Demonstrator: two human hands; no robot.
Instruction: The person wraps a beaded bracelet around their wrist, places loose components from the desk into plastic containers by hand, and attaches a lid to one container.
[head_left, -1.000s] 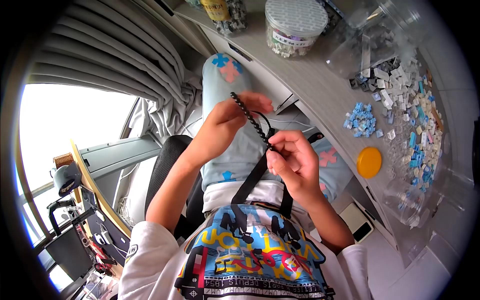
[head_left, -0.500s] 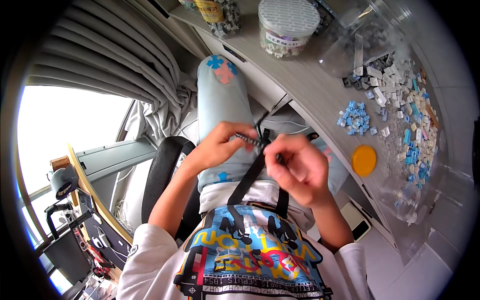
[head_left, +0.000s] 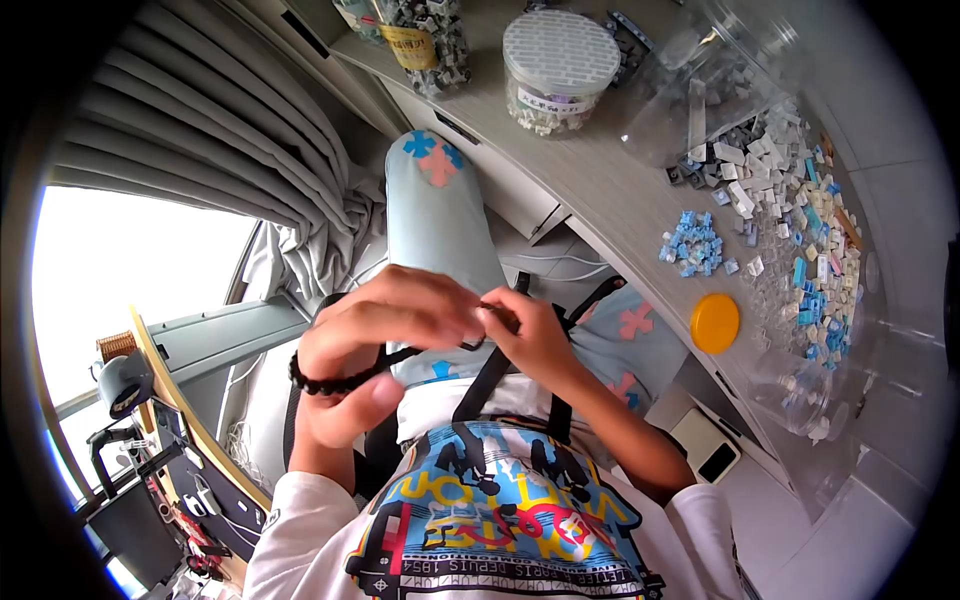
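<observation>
A dark beaded bracelet loops around the wrist of my left hand. That hand is raised over my lap, its fingers stretched to the right and its thumb apart. A thin black cord runs from the bracelet side, under the left fingers, toward my right hand. The right thumb and fingers are pinched together on the cord's end, close to the left fingertips. Part of the cord is hidden behind the left fingers.
On the grey desk to the right lie many loose keycaps, a blue cluster of small pieces and a yellow lid. Clear tubs stand at the back. Black straps cross my lap.
The bracelet, earlier stretched between both hands, is now around my left wrist. My left hand has turned and come nearer; my right hand has shifted left and pinches the cord.
</observation>
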